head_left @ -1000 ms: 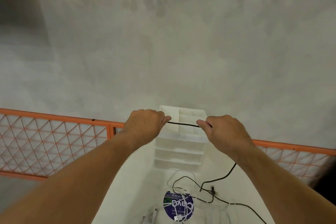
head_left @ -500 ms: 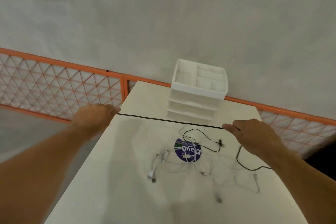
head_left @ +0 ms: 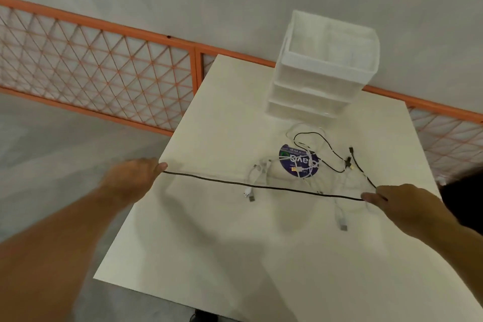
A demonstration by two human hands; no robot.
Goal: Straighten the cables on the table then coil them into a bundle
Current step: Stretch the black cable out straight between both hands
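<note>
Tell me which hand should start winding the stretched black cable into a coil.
Probably the right hand. The black cable is taut from the left hand to it, and the slack tail trails beside it. The left can anchor its end.

The round blue sticker (head_left: 299,162) on the table (head_left: 209,230) bears upside-down white lettering, apparently "Clavo".

I see two bare forearms, sleeveless up to the frame's edge, with nothing worn on the left hand (head_left: 130,180) or right hand (head_left: 400,204).
</note>
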